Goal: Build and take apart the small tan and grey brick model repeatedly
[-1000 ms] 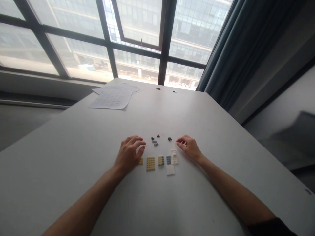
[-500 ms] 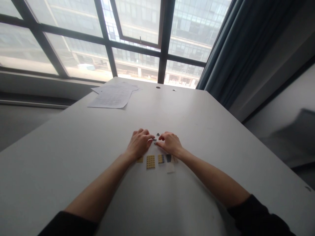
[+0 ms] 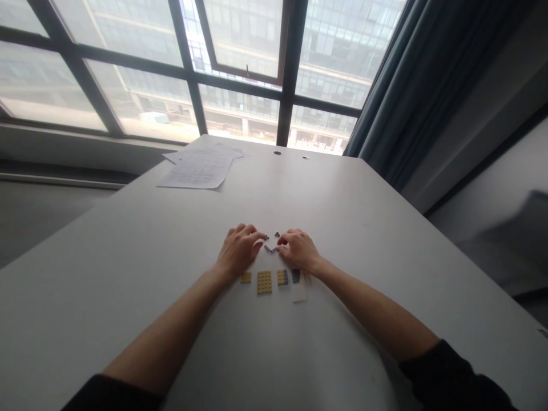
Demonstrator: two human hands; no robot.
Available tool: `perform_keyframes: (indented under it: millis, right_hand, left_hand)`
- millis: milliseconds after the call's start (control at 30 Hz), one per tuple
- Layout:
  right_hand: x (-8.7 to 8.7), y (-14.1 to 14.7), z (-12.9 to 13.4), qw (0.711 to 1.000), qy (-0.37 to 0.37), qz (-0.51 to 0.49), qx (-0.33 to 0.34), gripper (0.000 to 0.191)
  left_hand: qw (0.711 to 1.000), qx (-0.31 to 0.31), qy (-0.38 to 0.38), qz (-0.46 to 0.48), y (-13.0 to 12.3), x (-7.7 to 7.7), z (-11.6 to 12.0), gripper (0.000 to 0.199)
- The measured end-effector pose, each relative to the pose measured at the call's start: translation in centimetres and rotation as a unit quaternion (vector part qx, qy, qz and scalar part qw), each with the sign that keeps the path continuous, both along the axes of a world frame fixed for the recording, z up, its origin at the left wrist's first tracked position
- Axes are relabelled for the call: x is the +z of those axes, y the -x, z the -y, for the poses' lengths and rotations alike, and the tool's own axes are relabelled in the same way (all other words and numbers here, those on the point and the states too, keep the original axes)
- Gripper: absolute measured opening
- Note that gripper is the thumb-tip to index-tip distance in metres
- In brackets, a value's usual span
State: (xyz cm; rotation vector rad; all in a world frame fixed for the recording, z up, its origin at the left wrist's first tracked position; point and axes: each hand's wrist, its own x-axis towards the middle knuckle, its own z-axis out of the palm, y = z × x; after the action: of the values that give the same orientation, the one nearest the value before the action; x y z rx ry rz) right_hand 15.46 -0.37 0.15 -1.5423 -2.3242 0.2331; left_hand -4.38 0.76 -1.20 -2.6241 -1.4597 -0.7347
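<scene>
My left hand [image 3: 240,249] rests on the table with thumb and index finger apart. Its index fingertip is at a small dark piece [image 3: 266,237]. Facing it, my right hand [image 3: 298,250] has its fingers curled, with the fingertips at the right end of some small grey pieces [image 3: 270,249] that form a shallow V. A small dark green piece [image 3: 277,234] lies just beyond, between the hands. Nearer to me is a row of flat studded pieces: a small yellow plate [image 3: 246,278], a larger yellow plate [image 3: 264,282] and a yellow-and-grey plate [image 3: 282,278].
Below my right wrist lie a dark grey piece [image 3: 296,275] and a pale flat piece [image 3: 299,293]. Printed sheets [image 3: 197,171] overlap at the far left of the white table [image 3: 334,211]. Windows stand beyond, with a blue curtain [image 3: 385,97] on the right.
My left thumb and index finger have parted, leaving the grey pieces showing in a V between the hands. My right fingertips have drawn closer together. The view has shifted slightly.
</scene>
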Motion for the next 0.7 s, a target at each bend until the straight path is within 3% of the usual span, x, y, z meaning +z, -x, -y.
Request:
perform_keyframes:
  millis: [233,700]
  right_hand:
    - [0.24,0.79,0.30,0.999,-0.001,0.040,-0.003,0.021]
    - [-0.11,0.38,-0.06,0.999,0.003,0.002,0.038,0.017]
  left_hand:
    - [0.999,0.010,0.047,-0.007,-0.46,0.34,0.89,0.019]
    - [0.992,-0.018,0.119,0.027,-0.67,0.46,0.68,0.021]
